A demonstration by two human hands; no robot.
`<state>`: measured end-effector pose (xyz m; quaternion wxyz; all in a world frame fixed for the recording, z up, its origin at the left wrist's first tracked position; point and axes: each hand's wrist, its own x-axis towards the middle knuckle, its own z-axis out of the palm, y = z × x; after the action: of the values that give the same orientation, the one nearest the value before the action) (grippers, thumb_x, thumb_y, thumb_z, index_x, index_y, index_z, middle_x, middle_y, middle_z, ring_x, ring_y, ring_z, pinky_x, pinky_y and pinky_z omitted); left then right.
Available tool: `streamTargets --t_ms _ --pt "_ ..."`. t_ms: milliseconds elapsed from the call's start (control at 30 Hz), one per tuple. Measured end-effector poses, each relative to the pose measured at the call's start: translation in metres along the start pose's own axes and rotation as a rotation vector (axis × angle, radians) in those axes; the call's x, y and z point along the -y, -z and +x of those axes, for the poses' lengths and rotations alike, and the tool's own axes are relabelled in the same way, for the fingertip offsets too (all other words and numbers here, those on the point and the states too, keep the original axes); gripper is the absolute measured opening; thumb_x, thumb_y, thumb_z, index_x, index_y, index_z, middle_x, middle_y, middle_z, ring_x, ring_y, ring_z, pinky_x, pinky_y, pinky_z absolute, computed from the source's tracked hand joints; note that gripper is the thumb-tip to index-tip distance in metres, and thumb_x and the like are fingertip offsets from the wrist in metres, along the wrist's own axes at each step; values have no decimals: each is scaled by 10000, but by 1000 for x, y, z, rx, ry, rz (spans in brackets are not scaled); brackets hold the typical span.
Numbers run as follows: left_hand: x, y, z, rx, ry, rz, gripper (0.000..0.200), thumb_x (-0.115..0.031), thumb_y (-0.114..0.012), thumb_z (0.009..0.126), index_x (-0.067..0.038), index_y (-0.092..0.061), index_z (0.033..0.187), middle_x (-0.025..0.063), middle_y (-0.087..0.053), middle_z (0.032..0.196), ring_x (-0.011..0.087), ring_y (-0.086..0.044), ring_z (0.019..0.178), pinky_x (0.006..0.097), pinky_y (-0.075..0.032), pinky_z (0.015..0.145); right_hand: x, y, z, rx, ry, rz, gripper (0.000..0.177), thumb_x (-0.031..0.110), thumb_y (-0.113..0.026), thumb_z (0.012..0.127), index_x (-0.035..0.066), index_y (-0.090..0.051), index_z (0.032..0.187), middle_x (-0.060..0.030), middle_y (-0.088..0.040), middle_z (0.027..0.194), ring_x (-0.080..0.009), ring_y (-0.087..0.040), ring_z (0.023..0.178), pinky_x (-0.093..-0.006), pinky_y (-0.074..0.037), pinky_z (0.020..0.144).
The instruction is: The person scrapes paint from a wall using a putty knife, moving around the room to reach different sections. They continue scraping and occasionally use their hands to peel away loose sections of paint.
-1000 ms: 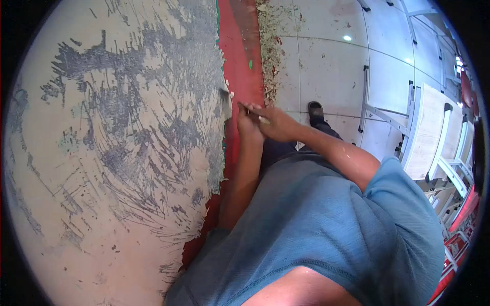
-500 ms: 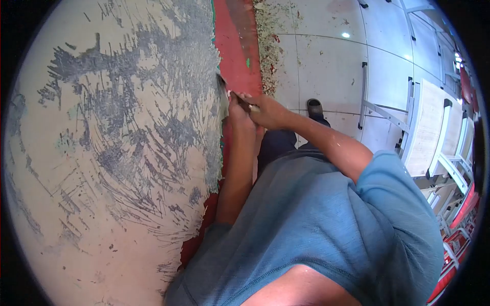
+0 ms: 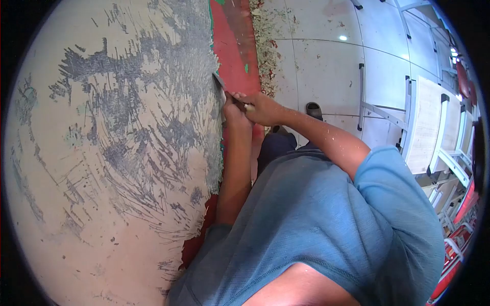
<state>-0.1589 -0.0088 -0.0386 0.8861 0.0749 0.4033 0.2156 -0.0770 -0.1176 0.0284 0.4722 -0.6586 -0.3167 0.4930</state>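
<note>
My right hand (image 3: 263, 109) is closed round the handle of a scraper (image 3: 218, 79). My left hand (image 3: 236, 111) is pressed beside it, its fingers closed on the scraper near the blade. The blade points up and left, its tip at the ragged edge of a cream-coated surface (image 3: 102, 204). Grey streaks and bare patches cover much of that coating. Next to its edge runs a red band (image 3: 235, 66) with a few green spots. My fingers hide most of the handle.
Flakes of scraped coating (image 3: 266, 56) litter the white tiled floor (image 3: 326, 66) along the red band. Metal-framed ladders or stands (image 3: 411, 107) with pale boards (image 3: 429, 127) are at the right, and red items lie farther down. One shoe (image 3: 314, 109) shows beyond my arm.
The scraper's blade has shifted slightly up and left onto the coating's edge, and more of it shows. Both hands stay on it; the view has shifted a little.
</note>
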Motion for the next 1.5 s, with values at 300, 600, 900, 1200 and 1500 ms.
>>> streamTargets --t_ms 300,600,900,1200,1500 --pt "10 -15 -11 4 -64 79 308 -308 -401 912 -122 -501 688 12 -527 628 161 -526 615 305 -465 638 -6 16 5 101 -31 13 482 76 -462 712 -23 -457 1184 -235 -522 1137 -237 -507 1103 -286 -368 938" --pt "9 -15 1 18 -90 68 255 -239 -430 881 -114 -498 669 22 -532 615 157 -523 596 294 -459 617 -6 11 2 -47 156 -65 509 76 -469 712 -1 -442 1214 -237 -513 1145 -282 -500 1103 -320 -372 937" --pt "8 -37 3 -53 -22 28 332 -371 -399 910 -125 -491 706 7 -501 607 149 -495 581 301 -445 595 -13 11 7 -103 228 -127 513 100 -459 703 4 -446 1207 -260 -528 1083 -303 -535 1034 -328 -407 879" --pt "6 -48 -8 47 -53 40 264 -224 -422 882 -106 -486 654 37 -513 610 166 -515 602 293 -457 624 4 19 2 -147 237 -124 498 102 -475 692 19 -479 1184 -258 -582 941 -300 -608 892 -334 -455 782" --pt "6 -45 -3 -5 -97 151 294 -290 -443 886 -117 -495 655 38 -522 605 164 -516 601 300 -456 619 15 22 3 -126 160 -106 534 91 -496 675 -16 -459 1197 -268 -532 1075 -334 -557 990 -342 -430 850"
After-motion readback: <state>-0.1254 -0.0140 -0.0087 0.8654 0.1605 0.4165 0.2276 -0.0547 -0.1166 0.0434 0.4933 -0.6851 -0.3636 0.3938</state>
